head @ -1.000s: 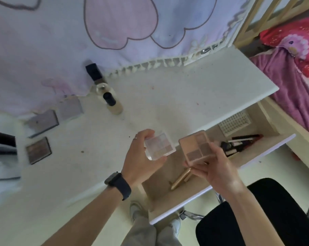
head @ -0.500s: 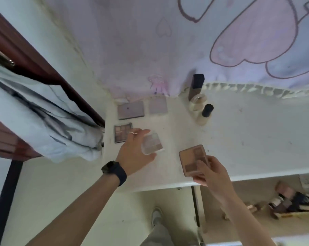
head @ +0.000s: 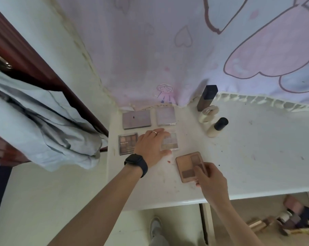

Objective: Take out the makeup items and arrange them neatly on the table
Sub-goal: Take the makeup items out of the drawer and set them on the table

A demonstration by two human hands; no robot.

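Left of the tall dark bottle (head: 207, 97), near the back corner of the white table (head: 256, 148), three flat palettes are lying in tidy rows. A grey palette (head: 136, 119) and a pale palette (head: 166, 116) are sitting side by side at the back, and a dark palette (head: 128, 144) is lying in front of the grey one. The left hand (head: 151, 145) is putting a clear palette (head: 169, 142) into the open spot of that square, in front of the pale one. I think this is why the hand is lying so low and flat: it is lining the palette up with its neighbours. Its fingers are spreading wide over the top and the thumb is pressing the near edge, so the hand is holding the palette across its whole width. The arm is reaching straight out, with a black watch (head: 136, 163) on the wrist.

Nearer the person than the bottle, the right hand (head: 210, 180) is pinching a tan palette (head: 189, 166) by its near corner, thumb on top. The palette is tilting a little, and I cannot tell if it is touching the table. It is probably waiting for its turn. Far to the right of the bottle and below the table edge, more makeup items (head: 292, 217) are lying in the open drawer (head: 238, 221), so more taking out is waiting.
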